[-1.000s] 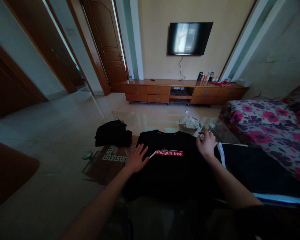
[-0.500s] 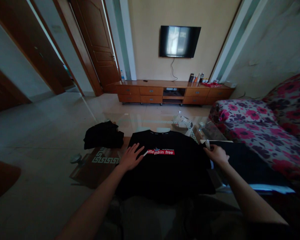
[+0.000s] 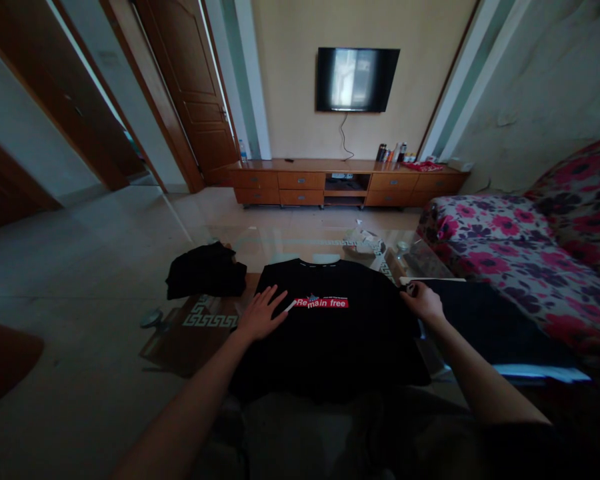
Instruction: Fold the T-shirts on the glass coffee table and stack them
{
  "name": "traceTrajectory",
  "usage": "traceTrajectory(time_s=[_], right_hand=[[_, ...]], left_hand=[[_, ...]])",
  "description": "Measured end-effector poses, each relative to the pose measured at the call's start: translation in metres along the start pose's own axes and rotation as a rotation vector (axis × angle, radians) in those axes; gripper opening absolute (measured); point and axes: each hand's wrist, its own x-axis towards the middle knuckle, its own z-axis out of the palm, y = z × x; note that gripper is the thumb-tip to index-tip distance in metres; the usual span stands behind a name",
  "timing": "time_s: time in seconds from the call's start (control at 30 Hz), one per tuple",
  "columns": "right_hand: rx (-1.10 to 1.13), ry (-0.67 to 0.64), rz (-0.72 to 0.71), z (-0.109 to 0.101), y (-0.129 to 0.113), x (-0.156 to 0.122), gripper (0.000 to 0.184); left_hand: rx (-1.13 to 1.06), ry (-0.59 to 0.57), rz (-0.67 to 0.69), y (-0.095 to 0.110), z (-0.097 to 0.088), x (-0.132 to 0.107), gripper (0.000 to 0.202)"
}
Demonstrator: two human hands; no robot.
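The left hand (image 3: 261,315) lay palm down, fingers spread and gripping nothing, against the black T-shirt (image 3: 330,347) beside its red "Remain free" print (image 3: 325,303). The right hand (image 3: 426,305) had thumb and fingertips pinched on the shirt's right sleeve. The shirt was spread front up along the near edge of the glass tabletop (image 3: 205,340), collar towards the far edge. A black cloth bundle (image 3: 206,271) sat near the left edge, apart from the shirt. A dark garment (image 3: 495,327) lay at the right edge. Crumpled pale material (image 3: 364,241) showed towards the far right corner; whether on or under the glass could not be determined.
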Motion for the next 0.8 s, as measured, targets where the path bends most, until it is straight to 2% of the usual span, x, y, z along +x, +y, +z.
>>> traceTrajectory(time_s=[0.07,0.17,0.2,0.27,0.33,0.4,0.47,0.57,0.7,0.8], right_hand=[[-0.006,0.037,-0.076,-0.003,-0.009,-0.004,0.039],[0.074,0.102,-0.333,-0.007,-0.031,-0.018,0.035],[0.09,0.076,-0.432,-0.007,-0.039,-0.025,0.036],[0.078,-0.056,-0.599,-0.004,-0.054,-0.039,0.04],[0.021,-0.203,-0.71,0.002,-0.067,-0.052,0.043],[-0.054,-0.289,-0.775,0.008,-0.076,-0.059,0.045],[-0.143,-0.282,-0.77,0.01,-0.08,-0.062,0.047],[-0.261,-0.241,-0.675,0.006,-0.08,-0.061,0.053],[-0.296,-0.332,-0.602,0.0,-0.082,-0.062,0.036],[-0.267,-0.308,-0.598,0.003,-0.089,-0.066,0.035]], left_hand=[[-0.001,0.005,0.002,0.0,-0.001,0.0,0.068],[-0.004,0.011,0.0,0.0,-0.002,-0.001,0.068],[-0.006,0.012,-0.001,0.0,-0.002,-0.001,0.068],[-0.011,0.012,-0.003,0.001,-0.003,-0.001,0.068],[-0.016,0.014,-0.006,0.001,-0.003,-0.001,0.067],[-0.02,0.014,-0.01,0.002,-0.004,-0.001,0.067],[-0.023,0.013,-0.013,0.002,-0.004,-0.001,0.067],[-0.024,0.016,-0.011,0.002,-0.004,-0.001,0.067],[-0.023,0.022,-0.01,0.002,-0.003,0.0,0.068],[-0.024,0.018,-0.013,0.002,-0.003,0.0,0.068]])
